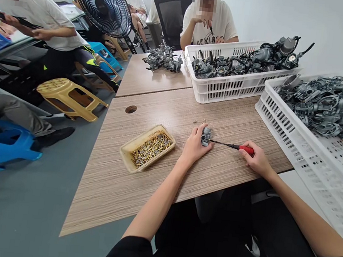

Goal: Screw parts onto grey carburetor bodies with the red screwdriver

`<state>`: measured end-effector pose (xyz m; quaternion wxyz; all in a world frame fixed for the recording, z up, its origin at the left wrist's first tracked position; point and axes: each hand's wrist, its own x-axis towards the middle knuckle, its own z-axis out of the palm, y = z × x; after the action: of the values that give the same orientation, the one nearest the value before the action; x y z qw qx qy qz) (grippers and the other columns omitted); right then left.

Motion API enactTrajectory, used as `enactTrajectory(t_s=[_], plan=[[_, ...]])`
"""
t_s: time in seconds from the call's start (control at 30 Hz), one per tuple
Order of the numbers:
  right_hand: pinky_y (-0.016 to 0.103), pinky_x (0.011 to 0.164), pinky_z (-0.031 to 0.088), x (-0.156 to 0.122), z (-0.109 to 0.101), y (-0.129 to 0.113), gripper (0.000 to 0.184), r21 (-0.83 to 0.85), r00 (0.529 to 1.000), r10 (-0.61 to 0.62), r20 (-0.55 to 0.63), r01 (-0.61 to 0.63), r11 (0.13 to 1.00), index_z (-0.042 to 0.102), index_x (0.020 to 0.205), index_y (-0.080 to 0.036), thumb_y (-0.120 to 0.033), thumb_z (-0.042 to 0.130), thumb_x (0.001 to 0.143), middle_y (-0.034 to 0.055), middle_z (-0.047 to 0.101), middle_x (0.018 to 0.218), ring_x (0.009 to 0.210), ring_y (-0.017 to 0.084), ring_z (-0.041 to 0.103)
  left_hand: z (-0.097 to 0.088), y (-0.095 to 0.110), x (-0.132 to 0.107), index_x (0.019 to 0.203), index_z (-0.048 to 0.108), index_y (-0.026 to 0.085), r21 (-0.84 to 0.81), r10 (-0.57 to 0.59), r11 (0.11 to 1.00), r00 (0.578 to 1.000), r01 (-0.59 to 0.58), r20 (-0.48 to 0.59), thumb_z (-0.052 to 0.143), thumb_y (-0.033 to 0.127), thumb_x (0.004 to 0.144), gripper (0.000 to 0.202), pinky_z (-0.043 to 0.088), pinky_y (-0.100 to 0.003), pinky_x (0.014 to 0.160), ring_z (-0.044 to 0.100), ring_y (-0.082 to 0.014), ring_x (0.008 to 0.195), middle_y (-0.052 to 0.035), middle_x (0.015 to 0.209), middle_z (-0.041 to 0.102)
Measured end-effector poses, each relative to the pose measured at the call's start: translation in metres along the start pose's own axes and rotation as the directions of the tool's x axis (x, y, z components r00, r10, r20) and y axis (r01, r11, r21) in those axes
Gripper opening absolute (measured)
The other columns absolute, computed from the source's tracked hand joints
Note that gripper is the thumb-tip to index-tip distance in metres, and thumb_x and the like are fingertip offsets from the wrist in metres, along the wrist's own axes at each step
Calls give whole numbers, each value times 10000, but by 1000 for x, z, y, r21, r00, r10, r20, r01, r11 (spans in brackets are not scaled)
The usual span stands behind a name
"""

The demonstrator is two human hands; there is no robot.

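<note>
My left hand is wrapped round a small grey metal carburetor body and holds it on the table. My right hand grips the red handle of a screwdriver. The dark shaft lies nearly level, and its tip meets the carburetor body beside my left fingers; the exact contact point is too small to make out. A couple of tiny brass-coloured parts lie just beyond the carburetor body. Left of my left hand, a cream plastic tray holds many small brass and silver jets or screws.
A white basket of carburetors with black hoses stands at the back. Another white basket of grey bodies is at right. More carburetors sit at the far left corner. Opposite sits a person; a fan stands left.
</note>
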<state>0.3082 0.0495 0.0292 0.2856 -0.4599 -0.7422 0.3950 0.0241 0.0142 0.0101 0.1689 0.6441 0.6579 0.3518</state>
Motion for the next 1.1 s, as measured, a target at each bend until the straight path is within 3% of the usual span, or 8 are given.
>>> enactTrajectory(t_s=[1.1], plan=[[328, 545, 456, 0, 0, 2, 388, 10, 1000, 23, -3, -23, 1000, 621, 925, -249, -628, 701, 944, 7, 586, 670, 602, 215, 582, 0, 0, 0, 1559, 429, 271, 11, 7, 1000, 1000, -8, 4, 759, 270, 860, 773, 579, -473, 1091, 641, -329, 1312, -123, 1476, 573]])
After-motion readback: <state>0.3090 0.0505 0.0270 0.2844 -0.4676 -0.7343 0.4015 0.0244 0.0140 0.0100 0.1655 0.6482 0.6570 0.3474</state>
